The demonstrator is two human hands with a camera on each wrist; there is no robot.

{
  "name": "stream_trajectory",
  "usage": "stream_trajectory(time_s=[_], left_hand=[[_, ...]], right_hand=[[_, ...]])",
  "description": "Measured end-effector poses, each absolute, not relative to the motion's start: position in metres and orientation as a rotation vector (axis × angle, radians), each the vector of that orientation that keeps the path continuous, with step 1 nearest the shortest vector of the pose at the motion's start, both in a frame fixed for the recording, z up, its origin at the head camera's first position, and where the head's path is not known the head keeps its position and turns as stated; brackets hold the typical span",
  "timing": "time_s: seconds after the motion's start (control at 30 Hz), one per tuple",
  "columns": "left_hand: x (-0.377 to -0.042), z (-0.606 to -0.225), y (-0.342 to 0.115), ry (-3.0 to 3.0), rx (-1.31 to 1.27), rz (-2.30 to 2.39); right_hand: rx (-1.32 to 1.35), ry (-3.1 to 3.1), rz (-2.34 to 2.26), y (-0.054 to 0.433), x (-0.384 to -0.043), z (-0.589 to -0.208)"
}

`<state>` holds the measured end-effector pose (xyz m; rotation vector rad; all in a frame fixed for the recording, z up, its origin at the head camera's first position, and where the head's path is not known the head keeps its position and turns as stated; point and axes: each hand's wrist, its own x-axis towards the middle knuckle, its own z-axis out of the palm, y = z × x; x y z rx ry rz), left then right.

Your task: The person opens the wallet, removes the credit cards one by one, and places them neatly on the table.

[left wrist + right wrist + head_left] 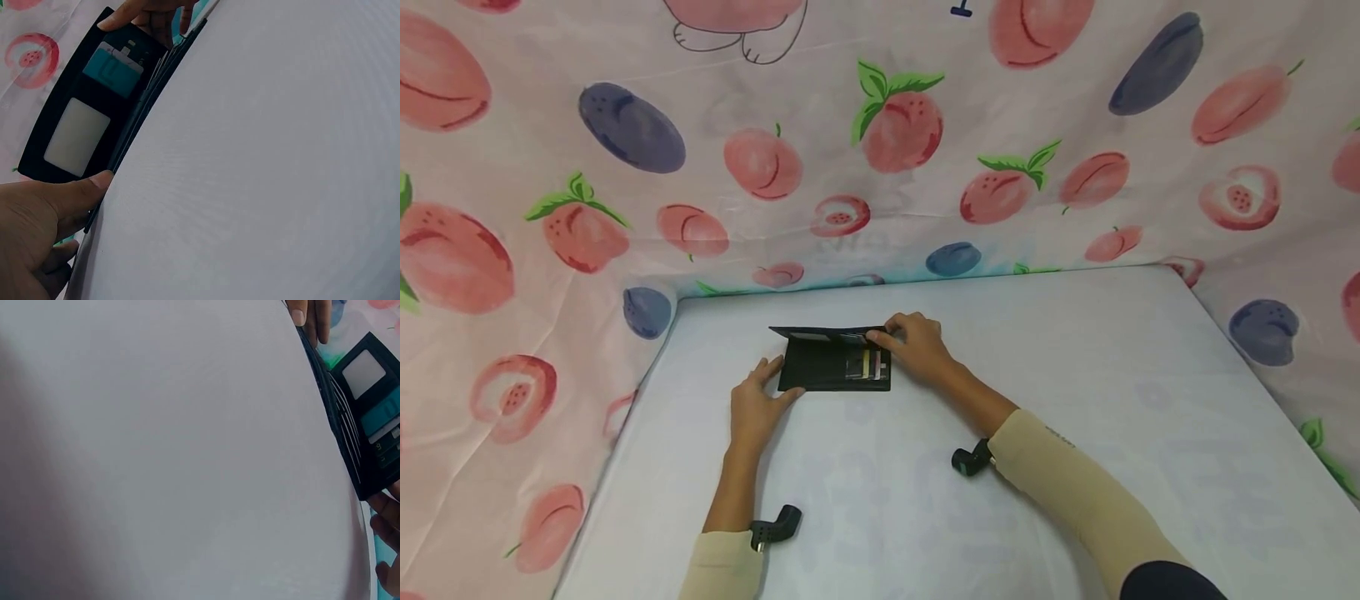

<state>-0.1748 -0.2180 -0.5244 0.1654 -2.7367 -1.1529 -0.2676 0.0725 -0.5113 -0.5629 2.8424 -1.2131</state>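
A black wallet (pixel 816 364) lies unfolded on the white surface, its far flap tilted up. Several cards (pixel 867 365) sit in slots at the right of its lower half. My left hand (pixel 754 408) holds the near left corner, thumb at the front edge and fingers at the left side. At the far right, my right hand (pixel 921 346) pinches the raised flap between thumb and fingers. Inside that flap, the left wrist view shows a pale window (pixel 78 136) and a teal card (pixel 114 69). The right wrist view catches the wallet (pixel 337 419) at its edge.
A white-covered table (pixel 1075 358) spreads around the wallet. Fruit-printed cloth (pixel 820 100) rises behind it and along both sides. Small black cameras are strapped at the left wrist (pixel 777 527) and right wrist (pixel 972 458).
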Motion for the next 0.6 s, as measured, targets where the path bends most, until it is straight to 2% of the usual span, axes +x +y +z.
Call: stream_trajectory(time_s=[0.23,0.6], left_hand=[[-0.174,-0.526,-0.219,-2.688,0.138,-1.166],[-0.175,-0.527,-0.221,-2.695,0.143,-1.177]], right_hand=[[-0.572,2.918,-1.205,0.072,-0.273,-0.514],[-0.528,2.872,-1.443,0.071,-0.281,-0.520]])
